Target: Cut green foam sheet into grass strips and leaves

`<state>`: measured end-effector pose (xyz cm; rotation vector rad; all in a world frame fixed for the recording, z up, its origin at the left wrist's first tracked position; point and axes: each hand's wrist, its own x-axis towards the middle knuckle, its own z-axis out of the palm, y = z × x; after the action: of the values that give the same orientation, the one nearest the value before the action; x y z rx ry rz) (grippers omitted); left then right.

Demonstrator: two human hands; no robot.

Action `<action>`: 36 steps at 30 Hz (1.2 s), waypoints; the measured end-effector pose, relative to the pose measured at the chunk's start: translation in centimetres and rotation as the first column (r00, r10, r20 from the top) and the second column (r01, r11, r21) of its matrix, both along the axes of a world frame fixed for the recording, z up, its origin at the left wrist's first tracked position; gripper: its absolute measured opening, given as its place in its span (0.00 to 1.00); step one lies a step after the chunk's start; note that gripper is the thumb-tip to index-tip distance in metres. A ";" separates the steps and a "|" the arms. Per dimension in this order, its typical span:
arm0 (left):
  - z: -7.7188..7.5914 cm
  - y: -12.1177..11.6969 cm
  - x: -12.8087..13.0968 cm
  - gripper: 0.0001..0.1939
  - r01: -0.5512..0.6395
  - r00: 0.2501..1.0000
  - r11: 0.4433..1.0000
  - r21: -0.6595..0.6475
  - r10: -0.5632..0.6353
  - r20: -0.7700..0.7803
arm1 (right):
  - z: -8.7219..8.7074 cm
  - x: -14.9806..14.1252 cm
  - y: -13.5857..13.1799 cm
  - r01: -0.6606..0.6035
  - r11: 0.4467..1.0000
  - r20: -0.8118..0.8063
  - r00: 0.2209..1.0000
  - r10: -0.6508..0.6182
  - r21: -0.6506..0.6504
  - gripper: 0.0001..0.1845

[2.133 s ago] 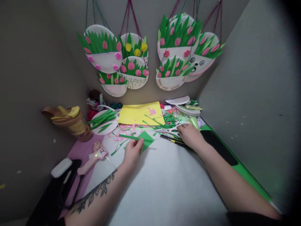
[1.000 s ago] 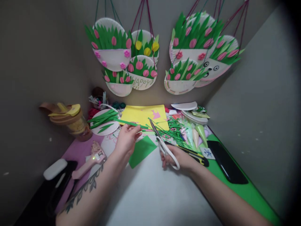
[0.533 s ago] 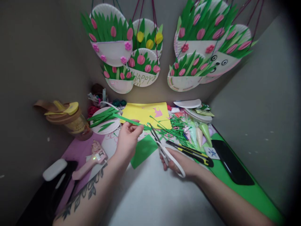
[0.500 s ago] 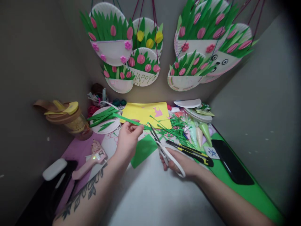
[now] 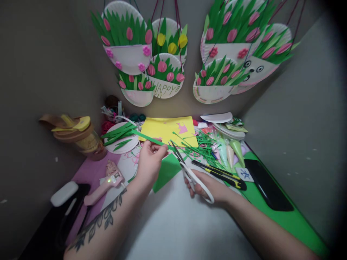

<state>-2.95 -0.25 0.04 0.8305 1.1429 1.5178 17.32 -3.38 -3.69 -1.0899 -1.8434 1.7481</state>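
My left hand (image 5: 152,157) pinches a narrow green paper strip (image 5: 148,137) between thumb and fingers. The strip slants from upper left down to the right. White-handled scissors (image 5: 193,174) are gripped in my right hand (image 5: 202,184), their blades slightly apart and pointing up and left. The blade tips are at the strip's right end; whether they touch it I cannot tell. Below the strip a green paper sheet (image 5: 166,174) lies on the white work surface (image 5: 179,224). Thin green paper offcuts (image 5: 203,146) are heaped beyond the scissors. Cut green leaves (image 5: 120,135) rest on a white paper plate (image 5: 130,146) at left.
A pink glue gun (image 5: 107,186) lies at left, near a lidded cup (image 5: 89,141). Yellow paper (image 5: 166,126) lies at the back. Utility knives (image 5: 219,175), piping bags (image 5: 235,150) and a black phone (image 5: 267,184) are at right. Decorated plates (image 5: 130,59) hang on the wall.
My left hand has shifted slightly to the right with the strip, towards the scissors. The scissors blades appear a little less far apart. My right hand has barely moved.
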 end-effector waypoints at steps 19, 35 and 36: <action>-0.5 0.1 0.1 0.17 0.000 1.000 1.000 0.001 0.000 -0.029 | 0.0 -0.1 0.0 0.020 0.999 -0.003 1.000 -0.020 -0.045 0.17; -0.6 0.0 0.3 0.17 -0.001 1.000 1.000 -0.008 0.001 -0.012 | 0.0 -0.1 0.1 0.006 1.000 0.001 1.000 -0.006 -0.026 0.19; -0.6 0.0 0.3 0.17 -0.002 1.000 1.000 -0.008 0.002 -0.016 | 0.1 -0.1 0.1 0.006 1.000 0.006 1.000 -0.006 -0.028 0.19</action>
<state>-2.61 -0.25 -0.56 0.8380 1.1611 1.5102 17.20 -3.29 -3.62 -1.1113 -1.8220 1.7746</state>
